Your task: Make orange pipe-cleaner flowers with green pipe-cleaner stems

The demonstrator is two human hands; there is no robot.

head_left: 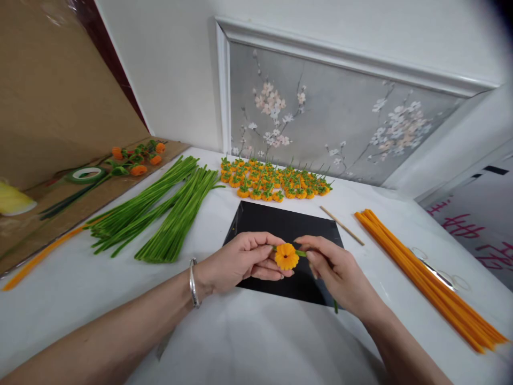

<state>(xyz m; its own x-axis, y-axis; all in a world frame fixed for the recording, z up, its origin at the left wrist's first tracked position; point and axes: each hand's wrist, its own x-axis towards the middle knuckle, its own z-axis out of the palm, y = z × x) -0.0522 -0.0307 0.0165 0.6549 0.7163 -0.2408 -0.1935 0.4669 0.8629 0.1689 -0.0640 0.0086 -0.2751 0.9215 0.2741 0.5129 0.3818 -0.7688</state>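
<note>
An orange flower (286, 256) with a small dark centre faces up between my hands, over a black board (280, 222). My left hand (250, 256) holds the flower, its thumb and fingers closed at the flower's left side. On the right, my right hand (332, 267) pinches a green fuzzy stem (300, 253) that comes out beside the petals. A piece of green stem (335, 306) shows below my right hand. The back of the flower is hidden.
Green stems (172, 219) lie at left, orange stems (425, 278) and scissors (438, 275) at right. Rows of small orange flowers (256, 179) stand behind the board, near a thin stick (342, 225). Green tape (85, 174) and finished flowers (138, 170) lie on cardboard at far left.
</note>
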